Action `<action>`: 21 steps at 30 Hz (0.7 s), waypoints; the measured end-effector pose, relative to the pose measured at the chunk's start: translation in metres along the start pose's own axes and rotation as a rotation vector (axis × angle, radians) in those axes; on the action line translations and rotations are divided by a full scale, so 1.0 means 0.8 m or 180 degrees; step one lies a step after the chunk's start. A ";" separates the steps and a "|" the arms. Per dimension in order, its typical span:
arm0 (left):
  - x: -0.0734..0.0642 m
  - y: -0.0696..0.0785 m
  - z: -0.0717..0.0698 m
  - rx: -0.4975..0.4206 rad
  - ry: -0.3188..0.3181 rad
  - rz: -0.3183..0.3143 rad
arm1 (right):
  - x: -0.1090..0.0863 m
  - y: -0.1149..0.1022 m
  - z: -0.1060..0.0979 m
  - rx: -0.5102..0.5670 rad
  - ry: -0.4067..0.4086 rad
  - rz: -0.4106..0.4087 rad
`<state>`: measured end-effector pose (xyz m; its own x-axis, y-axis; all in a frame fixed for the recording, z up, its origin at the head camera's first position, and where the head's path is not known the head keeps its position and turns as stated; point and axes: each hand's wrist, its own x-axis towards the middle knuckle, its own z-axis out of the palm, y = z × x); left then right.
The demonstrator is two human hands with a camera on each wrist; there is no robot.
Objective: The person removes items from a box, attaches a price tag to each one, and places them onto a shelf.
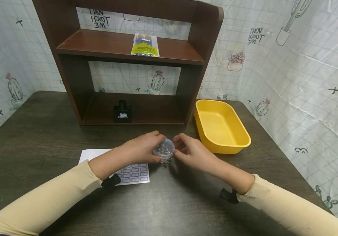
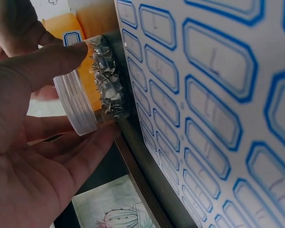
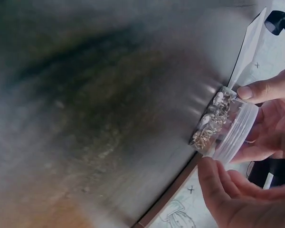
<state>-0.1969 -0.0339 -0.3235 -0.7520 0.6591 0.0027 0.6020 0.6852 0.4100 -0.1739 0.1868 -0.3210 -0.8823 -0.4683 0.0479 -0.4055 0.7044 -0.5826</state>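
Note:
A clear round jar (image 1: pixel 164 149) with a frosted screw lid (image 3: pixel 240 130) holds many shiny metal thumbtacks (image 2: pixel 107 78). My left hand (image 1: pixel 143 149) grips it from the left, its thumb on the near side and fingers on the far side. On the other side my right hand (image 1: pixel 194 152) has bent fingers, with fingertips against the jar near the lid. In the left wrist view, a small blue-bordered label (image 2: pixel 72 38) shows by the left thumb tip at the jar's edge; whether it is stuck on cannot be seen. Under the left forearm lies a label sheet (image 1: pixel 135 173).
A brown two-tier shelf (image 1: pixel 130 124) stands behind the hands. On it are a dark square perfume bottle (image 1: pixel 122 112), below, and a yellow-green packet (image 1: pixel 145 46), above. To the right sits a yellow basin (image 1: pixel 222 127). All stand on a dark wooden table (image 1: pixel 172 203).

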 end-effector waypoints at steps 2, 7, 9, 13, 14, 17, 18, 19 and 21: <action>0.000 0.000 0.000 0.0007 -0.0004 0.0002 | 0.002 -0.001 0.002 -0.0080 -0.0134 -0.0107; -0.001 -0.001 -0.001 0.0008 0.0012 0.0019 | 0.007 -0.002 0.010 -0.0401 -0.0377 -0.0257; -0.001 -0.001 -0.001 -0.0009 0.0022 0.0032 | 0.010 0.000 0.012 -0.0461 -0.0381 -0.0275; -0.001 -0.004 -0.001 -0.0050 0.0019 0.0067 | 0.015 0.007 0.012 -0.0444 -0.0394 -0.0335; -0.001 -0.004 0.000 -0.0068 0.0021 0.0074 | 0.016 0.008 0.011 -0.0429 -0.0404 -0.0358; -0.001 -0.007 0.000 -0.0107 0.0021 0.0096 | 0.018 0.011 0.008 -0.0371 -0.0461 -0.0415; -0.001 -0.008 0.000 -0.0117 0.0023 0.0101 | 0.019 0.012 0.006 -0.0343 -0.0489 -0.0440; 0.000 -0.009 0.000 -0.0128 0.0024 0.0111 | 0.019 0.012 0.005 -0.0325 -0.0517 -0.0441; 0.000 -0.011 0.000 -0.0156 0.0023 0.0130 | 0.020 0.014 0.003 -0.0294 -0.0561 -0.0465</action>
<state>-0.2025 -0.0402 -0.3271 -0.7291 0.6839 0.0269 0.6186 0.6416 0.4535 -0.1921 0.1862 -0.3287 -0.7605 -0.6490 -0.0209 -0.5531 0.6643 -0.5027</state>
